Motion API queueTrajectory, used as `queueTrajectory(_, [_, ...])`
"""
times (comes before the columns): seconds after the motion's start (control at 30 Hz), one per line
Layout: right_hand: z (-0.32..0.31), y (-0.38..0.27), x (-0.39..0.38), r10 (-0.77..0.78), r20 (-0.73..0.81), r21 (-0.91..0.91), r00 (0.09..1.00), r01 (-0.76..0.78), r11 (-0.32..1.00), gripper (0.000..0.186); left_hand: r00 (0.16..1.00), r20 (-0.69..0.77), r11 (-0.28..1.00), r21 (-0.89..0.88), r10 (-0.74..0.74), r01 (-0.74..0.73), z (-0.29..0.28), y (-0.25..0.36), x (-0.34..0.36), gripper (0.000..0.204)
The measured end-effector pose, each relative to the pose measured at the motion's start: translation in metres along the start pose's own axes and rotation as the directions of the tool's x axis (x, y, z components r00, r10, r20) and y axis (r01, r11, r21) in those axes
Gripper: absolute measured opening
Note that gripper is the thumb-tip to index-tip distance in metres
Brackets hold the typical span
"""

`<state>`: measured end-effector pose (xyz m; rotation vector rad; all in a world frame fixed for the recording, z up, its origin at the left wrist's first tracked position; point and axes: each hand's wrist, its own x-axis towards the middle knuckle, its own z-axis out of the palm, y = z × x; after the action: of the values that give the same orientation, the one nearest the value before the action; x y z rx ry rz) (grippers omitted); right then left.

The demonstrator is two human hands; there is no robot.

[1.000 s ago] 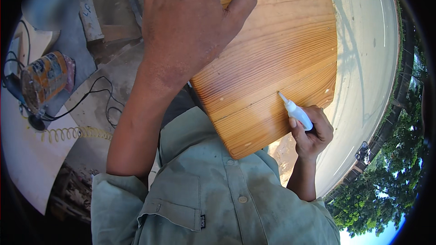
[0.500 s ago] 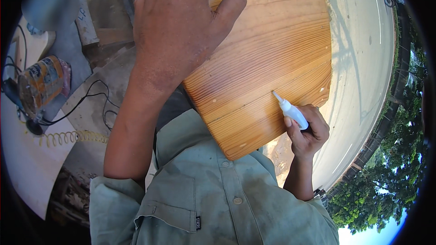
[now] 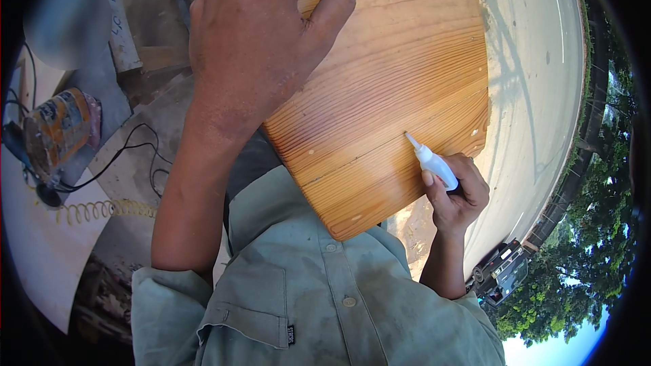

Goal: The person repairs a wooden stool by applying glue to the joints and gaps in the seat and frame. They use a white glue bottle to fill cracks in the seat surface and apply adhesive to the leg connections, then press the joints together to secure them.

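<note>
A varnished wooden board (image 3: 380, 61) with bold grain and rounded corners lies in front of my chest. My left hand (image 3: 251, 34) grips its far left edge, thumb lying on the top face; the other fingers are mostly hidden behind the hand or cut off at the upper border. In my right hand (image 3: 461, 193), by the board's near right edge, is a small white glue bottle (image 3: 434, 165), squeezed between thumb and fingers. Its thin nozzle points away from me and to the left, the tip at a narrow seam (image 3: 359, 157) running across the board.
On the left stand a worn power tool (image 3: 61, 125) with black cables and a coiled yellow hose (image 3: 108, 209). Timber pieces (image 3: 121, 27) lie behind it. A road (image 3: 529, 95) runs along the right, with a dark vehicle (image 3: 502, 272) and trees (image 3: 576, 257).
The nozzle tip has slid slightly rightward along the seam. My left hand keeps its hold on the board. A dark vehicle has come into view on the road at lower right.
</note>
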<state>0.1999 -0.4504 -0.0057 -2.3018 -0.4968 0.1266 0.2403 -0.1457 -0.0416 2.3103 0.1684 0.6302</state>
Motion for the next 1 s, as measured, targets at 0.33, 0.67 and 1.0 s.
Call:
queueTrajectory(0.33, [-0.001, 0.005, 0.001, 0.000, -0.020, 0.008, 1.000, 0.000, 1.000, 0.022, 1.000, 0.011, 0.999, 0.028, -0.028, 0.028, 0.000, 0.002, 0.001, 0.026])
queueTrajectory(0.67, [-0.003, 0.008, 0.001, 0.013, -0.038, -0.015, 0.999, -0.013, 1.000, 0.023, 1.000, 0.005, 1.000, -0.010, -0.025, 0.025, 0.002, 0.002, 0.001, 0.026])
queueTrajectory(1.0, [-0.005, 0.012, 0.002, 0.011, -0.055, -0.015, 0.998, -0.012, 1.000, 0.023, 0.999, 0.031, 0.997, 0.069, -0.023, 0.021, 0.000, 0.001, 0.001, 0.028])
